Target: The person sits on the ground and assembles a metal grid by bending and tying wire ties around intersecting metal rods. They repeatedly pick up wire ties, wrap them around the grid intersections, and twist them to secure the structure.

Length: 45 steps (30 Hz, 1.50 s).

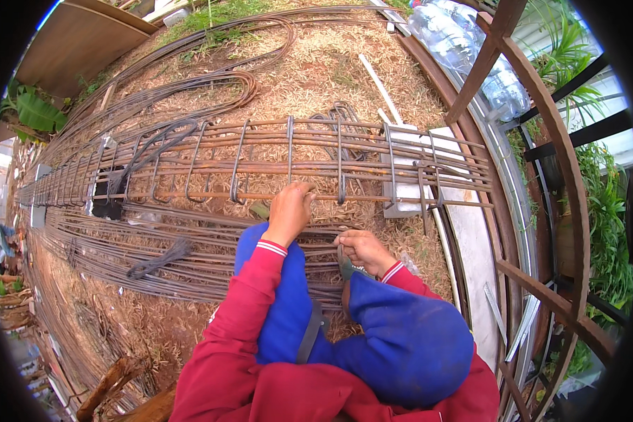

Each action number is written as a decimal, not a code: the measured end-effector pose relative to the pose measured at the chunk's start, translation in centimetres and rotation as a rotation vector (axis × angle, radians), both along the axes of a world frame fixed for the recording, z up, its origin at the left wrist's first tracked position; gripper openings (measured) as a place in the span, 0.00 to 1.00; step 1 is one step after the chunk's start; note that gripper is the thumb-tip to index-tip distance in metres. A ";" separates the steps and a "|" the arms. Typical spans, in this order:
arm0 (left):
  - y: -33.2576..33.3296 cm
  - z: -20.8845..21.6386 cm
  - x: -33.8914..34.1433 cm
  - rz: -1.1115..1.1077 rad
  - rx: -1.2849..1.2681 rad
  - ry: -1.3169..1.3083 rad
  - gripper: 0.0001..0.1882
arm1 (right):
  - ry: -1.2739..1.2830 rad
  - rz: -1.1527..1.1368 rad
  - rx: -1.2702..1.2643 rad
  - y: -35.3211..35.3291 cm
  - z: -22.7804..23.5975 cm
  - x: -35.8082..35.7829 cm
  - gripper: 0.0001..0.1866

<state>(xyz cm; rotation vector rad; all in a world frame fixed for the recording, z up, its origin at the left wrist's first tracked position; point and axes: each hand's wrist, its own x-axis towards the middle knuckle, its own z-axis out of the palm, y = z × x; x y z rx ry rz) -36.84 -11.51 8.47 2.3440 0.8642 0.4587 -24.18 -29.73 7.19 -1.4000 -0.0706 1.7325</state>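
Seen from above: a long rebar cage [260,167] stretching from nine o'clock to three o'clock, just above the middle of the view, over straw-strewn ground [337,60]. At the centre, the left grip [292,209], a bare hand reaching up to the near lower bar [218,195] of the cage, fingers bent and gathered at the steel just below a stirrup [290,149] at twelve o'clock; cannot tell whether closed round the bar or only touching. At four o'clock from there, the right grip [367,251], below the cage and above some loose bars [190,225], thumb and forefinger drawn close together; cannot tell whether fully closed, or pinching something as thin as wire. Apparently in the middle of work on a single crossing of stirrup and bar, possibly a tying step. Needed next, by the look of it: a steady left grip at the crossing and a careful lift of the right grip toward ten o'clock, clear of the loose bars. Farther out from the left grip: a dark wire bundle [160,259] at eight o'clock, lying on the loose bars; loose stirrups [348,112] at one o'clock, beyond the cage; a pale block [406,191] near three o'clock, beneath the cage.
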 end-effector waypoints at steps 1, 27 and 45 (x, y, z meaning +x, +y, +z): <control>0.2 -0.4 0.4 -0.014 0.033 0.017 0.08 | 0.001 -0.027 -0.015 0.5 -0.7 -0.2 0.09; 0.4 -6.3 6.4 0.210 -0.414 0.280 0.12 | -0.863 -0.195 0.209 3.8 -11.9 -1.2 0.14; -1.1 -7.1 5.2 0.133 -0.292 -0.113 0.13 | -0.715 -0.313 0.229 4.7 -11.7 -2.1 0.13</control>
